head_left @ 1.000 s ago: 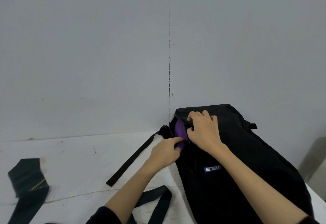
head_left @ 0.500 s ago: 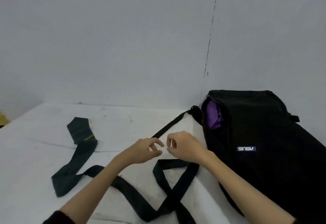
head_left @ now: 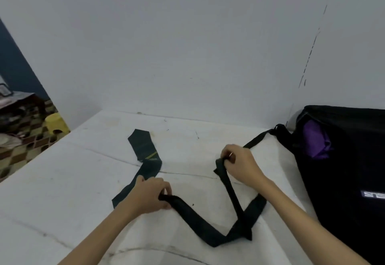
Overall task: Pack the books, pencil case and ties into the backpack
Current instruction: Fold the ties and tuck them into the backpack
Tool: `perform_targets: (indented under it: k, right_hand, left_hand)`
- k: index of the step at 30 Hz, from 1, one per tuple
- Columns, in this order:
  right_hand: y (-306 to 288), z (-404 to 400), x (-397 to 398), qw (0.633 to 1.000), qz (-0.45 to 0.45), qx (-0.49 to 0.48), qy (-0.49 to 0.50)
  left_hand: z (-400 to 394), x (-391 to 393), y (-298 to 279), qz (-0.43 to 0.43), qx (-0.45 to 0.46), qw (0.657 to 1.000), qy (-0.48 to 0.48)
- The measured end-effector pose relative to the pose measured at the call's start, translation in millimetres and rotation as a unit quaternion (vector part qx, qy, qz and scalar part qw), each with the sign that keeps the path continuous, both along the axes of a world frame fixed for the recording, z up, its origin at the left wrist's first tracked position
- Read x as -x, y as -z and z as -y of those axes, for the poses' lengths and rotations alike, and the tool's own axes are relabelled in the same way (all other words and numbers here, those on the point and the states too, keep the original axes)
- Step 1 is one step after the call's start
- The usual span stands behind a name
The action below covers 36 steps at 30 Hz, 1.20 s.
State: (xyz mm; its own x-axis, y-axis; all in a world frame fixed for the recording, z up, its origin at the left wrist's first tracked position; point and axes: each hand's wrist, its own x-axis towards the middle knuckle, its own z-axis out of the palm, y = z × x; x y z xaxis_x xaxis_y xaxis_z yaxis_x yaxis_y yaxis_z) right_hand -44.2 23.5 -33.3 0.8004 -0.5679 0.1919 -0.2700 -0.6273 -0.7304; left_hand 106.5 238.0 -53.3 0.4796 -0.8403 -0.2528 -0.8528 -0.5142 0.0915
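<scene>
A long dark green tie [head_left: 145, 152] lies in loops across the white table [head_left: 62, 191]. My left hand [head_left: 149, 195] grips the tie's middle stretch near the table's centre. My right hand [head_left: 239, 164] pinches the narrow end, lifted a little off the surface. The wide end with a thin yellow stripe lies flat farther back. The black backpack [head_left: 343, 181] lies at the right, its top opening unzipped, and a purple item [head_left: 316, 141] shows inside it. No books or pencil case are visible.
The backpack's black strap [head_left: 258, 138] trails over the table behind my right hand. Grey walls close off the back and right. Past the table's left edge are a patterned floor, a yellow stool [head_left: 56, 125] and a dark low table [head_left: 18, 102].
Both hands left the backpack's opening, moved left to the tie and took hold of it. The view has swung left, so the backpack sits at the right edge.
</scene>
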Motion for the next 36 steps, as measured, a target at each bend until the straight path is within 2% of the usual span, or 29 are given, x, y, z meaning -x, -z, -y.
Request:
perform_targets:
  k: [3, 5, 7, 9, 11, 14, 16, 18, 20, 22, 24, 26, 28, 30, 33, 36]
  right_hand:
    - [-18.5, 1.8, -25.6, 0.993, 0.059, -0.063, 0.076]
    - [-30.9, -2.6, -37.0, 0.995, 0.052, -0.056, 0.070]
    - [-47.2, -15.4, -48.1, 0.999, 0.031, -0.022, 0.022]
    - [-69.1, -33.6, -59.0, 0.998, -0.029, -0.009, -0.057]
    - [-89.4, -50.1, -70.8, 0.988, -0.081, -0.038, -0.130]
    - [-114.5, -58.1, -89.5, 0.986, -0.048, -0.068, -0.143]
    - [-134.3, -54.5, -97.7, 0.993, 0.021, -0.077, -0.087]
    - [-158.4, -49.8, -105.2, 0.997, 0.070, -0.035, -0.027]
    - [-184.6, -48.3, -111.9, 0.997, 0.072, 0.029, 0.005]
    - [-208.8, -49.1, -119.0, 0.993, 0.082, 0.081, 0.020]
    - [-230.8, -50.2, -124.8, 0.986, 0.120, 0.106, 0.038]
    - [-250.2, -51.6, -130.0, 0.977, 0.167, 0.118, 0.063]
    - [-267.8, -50.6, -133.2, 0.966, 0.210, 0.119, 0.091]
    - [-284.1, -47.1, -134.3, 0.958, 0.240, 0.109, 0.110]
    - [-304.8, -32.9, -134.3, 0.950, 0.260, 0.099, 0.140]
    - [-317.8, -19.2, -134.1, 0.946, 0.249, 0.129, 0.162]
  left_hand:
    - [-2.6, -23.8, -16.8, -0.069, 0.093, 0.993, -0.022]
    - [-0.8, -40.6, -34.3, -0.149, 0.180, 0.970, -0.060]
    - [4.2, -52.4, -60.9, -0.216, 0.226, 0.947, -0.072]
    - [12.1, -56.4, -90.8, -0.300, 0.260, 0.916, -0.064]
    - [18.0, -59.5, -122.3, -0.335, 0.286, 0.897, -0.047]
    - [22.0, -70.7, -164.1, -0.361, 0.318, 0.876, -0.018]
    - [22.8, -81.8, -185.0, -0.366, 0.332, 0.869, 0.001]
    - [22.4, -93.6, -201.4, -0.352, 0.307, 0.884, 0.028]
    - [21.1, -104.9, -215.8, -0.336, 0.257, 0.905, 0.050]
    - [21.1, -114.7, -229.9, -0.333, 0.234, 0.911, 0.066]
    - [25.5, -121.8, -241.5, -0.308, 0.244, 0.917, 0.071]
    - [34.0, -129.3, -248.2, -0.242, 0.270, 0.930, 0.055]
    - [41.2, -136.6, -252.5, -0.199, 0.308, 0.930, 0.029]
    - [41.9, -142.4, -260.1, -0.264, 0.340, 0.902, 0.033]
    - [36.8, -142.0, -288.3, -0.430, 0.369, 0.820, 0.086]
    - [36.2, -130.8, -329.6, -0.478, 0.425, 0.756, 0.141]
